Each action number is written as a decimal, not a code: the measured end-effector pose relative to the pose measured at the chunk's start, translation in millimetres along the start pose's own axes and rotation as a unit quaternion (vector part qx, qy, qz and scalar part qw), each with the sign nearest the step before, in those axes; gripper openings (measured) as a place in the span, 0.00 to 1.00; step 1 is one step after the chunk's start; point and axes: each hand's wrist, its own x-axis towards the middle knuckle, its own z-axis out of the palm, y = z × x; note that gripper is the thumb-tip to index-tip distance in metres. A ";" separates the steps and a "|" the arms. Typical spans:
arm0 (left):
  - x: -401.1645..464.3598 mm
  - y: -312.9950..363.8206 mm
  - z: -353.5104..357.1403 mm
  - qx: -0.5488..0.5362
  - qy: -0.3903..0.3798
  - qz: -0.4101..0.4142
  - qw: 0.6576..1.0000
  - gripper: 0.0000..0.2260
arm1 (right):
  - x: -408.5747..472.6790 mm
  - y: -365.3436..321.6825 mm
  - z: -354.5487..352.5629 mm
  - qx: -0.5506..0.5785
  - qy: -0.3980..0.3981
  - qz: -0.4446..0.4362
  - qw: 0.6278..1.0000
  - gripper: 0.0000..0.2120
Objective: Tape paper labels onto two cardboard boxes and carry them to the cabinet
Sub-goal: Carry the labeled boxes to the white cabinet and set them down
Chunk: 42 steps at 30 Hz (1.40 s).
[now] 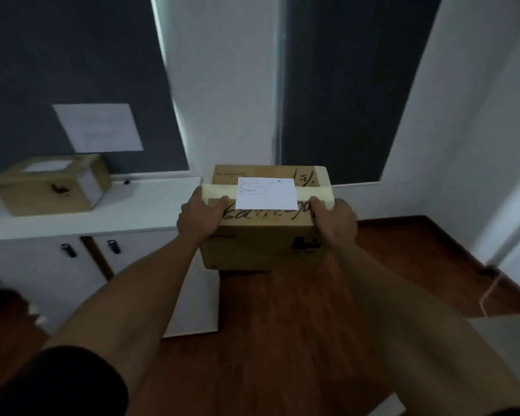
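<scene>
I hold a brown cardboard box (pixel 261 244) in the air between both hands, just past the right end of the white cabinet (pixel 102 217). A white paper label (pixel 266 193) lies on its top over a strip of pale tape, beside black handwriting. My left hand (pixel 200 219) grips the box's left side with the thumb on top. On the right side, my right hand (pixel 335 219) grips the same way. A second cardboard box (pixel 51 184) with a label on its top rests on the cabinet top at the left.
The cabinet has two white doors with dark handles (pixel 113 246). A white sheet (pixel 98 127) hangs on the dark wall panel above it. Wooden floor (pixel 282 325) lies below the box. A white wall (pixel 478 145) closes in on the right.
</scene>
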 end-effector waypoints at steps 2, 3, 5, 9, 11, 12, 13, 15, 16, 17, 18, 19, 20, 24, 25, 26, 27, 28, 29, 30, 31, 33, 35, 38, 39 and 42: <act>10.3 -26.6 -30.8 0.005 0.035 -0.022 0.999 0.36 | -7.1 -24.2 37.3 0.009 -0.023 -0.025 0.999 0.31; 14.5 -39.1 -46.7 0.009 0.050 -0.034 0.998 0.37 | -9.8 -36.0 56.1 0.013 -0.038 -0.033 0.999 0.31; 21.7 -60.8 -74.4 0.026 0.066 -0.063 0.996 0.39 | -15.5 -58.7 87.7 0.018 -0.066 -0.043 0.997 0.30; 34.0 -100.5 -122.1 0.030 0.099 -0.123 0.987 0.41 | -26.6 -97.5 147.4 0.022 -0.122 -0.074 0.989 0.30; 38.4 -118.3 -142.0 0.031 0.123 -0.149 0.981 0.41 | -31.4 -114.6 176.1 0.031 -0.154 -0.083 0.984 0.29; 41.0 -127.2 -150.4 0.035 0.132 -0.157 0.978 0.41 | -33.7 -122.4 189.3 0.030 -0.168 -0.088 0.981 0.29; 44.8 -137.1 -159.3 0.041 0.141 -0.167 0.975 0.42 | -36.1 -131.2 204.4 0.028 -0.182 -0.093 0.979 0.29; 52.9 -152.1 -173.1 0.049 0.150 -0.187 0.970 0.43 | -38.4 -145.2 230.2 0.028 -0.200 -0.104 0.974 0.28; 57.7 -158.9 -178.5 0.050 0.154 -0.194 0.968 0.43 | -38.8 -150.7 242.8 0.031 -0.206 -0.107 0.972 0.28; 63.3 -165.1 -182.6 0.052 0.159 -0.200 0.965 0.42 | -37.9 -155.8 255.7 0.032 -0.210 -0.110 0.971 0.28; 70.1 -171.3 -185.7 0.054 0.164 -0.205 0.963 0.41 | -36.0 -160.8 269.2 0.029 -0.214 -0.113 0.970 0.28; 77.6 -178.2 -188.8 0.057 0.169 -0.211 0.961 0.40 | -34.2 -166.2 283.8 0.025 -0.220 -0.116 0.968 0.29; 84.6 -184.0 -191.3 0.061 0.172 -0.215 0.959 0.39 | -32.2 -170.5 296.3 0.021 -0.226 -0.118 0.967 0.29; 131.8 -207.7 -202.1 0.055 0.174 -0.233 0.955 0.37 | -15.9 -194.9 354.5 0.011 -0.233 -0.121 0.965 0.30; 144.2 -213.7 -202.9 0.056 0.172 -0.235 0.955 0.37 | -10.9 -199.9 368.1 0.008 -0.232 -0.122 0.965 0.31; 155.4 -218.6 -202.9 0.060 0.168 -0.232 0.956 0.36 | -6.0 -203.8 379.7 0.004 -0.231 -0.123 0.965 0.32; 167.2 -223.3 -202.9 0.063 0.163 -0.229 0.958 0.35 | -0.8 -208.0 392.8 0.001 -0.233 -0.121 0.965 0.32; 178.5 -228.2 -202.4 0.064 0.159 -0.229 0.958 0.35 | 5.0 -211.7 404.9 0.000 -0.234 -0.118 0.965 0.32; 194.8 -233.9 -201.8 0.063 0.157 -0.233 0.958 0.35 | 13.2 -218.1 420.6 -0.003 -0.236 -0.117 0.965 0.32; 203.3 -237.8 -201.2 0.064 0.156 -0.235 0.957 0.35 | 17.2 -221.0 429.0 -0.004 -0.239 -0.115 0.964 0.32; 213.2 -242.4 -201.1 0.066 0.155 -0.237 0.957 0.35 | 21.6 -224.7 438.8 -0.007 -0.240 -0.113 0.964 0.32; 234.4 -253.9 -199.9 0.065 0.150 -0.244 0.956 0.34 | 30.3 -229.9 458.9 -0.016 -0.243 -0.110 0.964 0.31; 253.2 -265.7 -199.7 0.059 0.147 -0.242 0.957 0.34 | 36.4 -235.6 476.4 -0.023 -0.245 -0.109 0.963 0.31; 282.5 -284.4 -200.2 0.050 0.138 -0.245 0.958 0.36 | 47.3 -245.2 500.4 -0.034 -0.233 -0.104 0.966 0.31; 291.9 -289.7 -200.3 0.044 0.131 -0.245 0.960 0.38 | 50.4 -247.1 507.5 -0.038 -0.226 -0.104 0.968 0.30; 320.5 -306.6 -203.1 0.018 0.098 -0.212 0.972 0.36 | 57.1 -253.8 526.3 -0.048 -0.201 -0.095 0.974 0.29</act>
